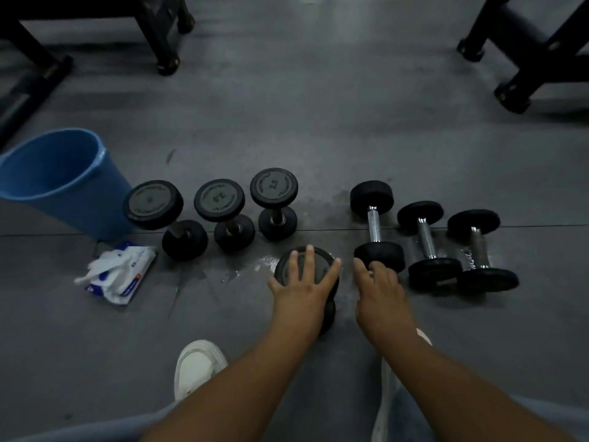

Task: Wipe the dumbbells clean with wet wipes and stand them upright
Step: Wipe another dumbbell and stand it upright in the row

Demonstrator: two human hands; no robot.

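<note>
L hand point(302, 282) flat, fingers spread, steadies upright dumbbell point(287, 264) near centre; R hand point(381, 283) at near head of lying dumbbell point(373, 226) just right, prob. next to wipe; its grip can't be told.

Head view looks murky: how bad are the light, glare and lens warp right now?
Head view: dim overall; pale glare on the floor at top centre; wet patch glints beside the left hand; upright dumbbells and bucket seem to lean outward, wide-angle stretch; frame legs at the corners are soft.
</note>
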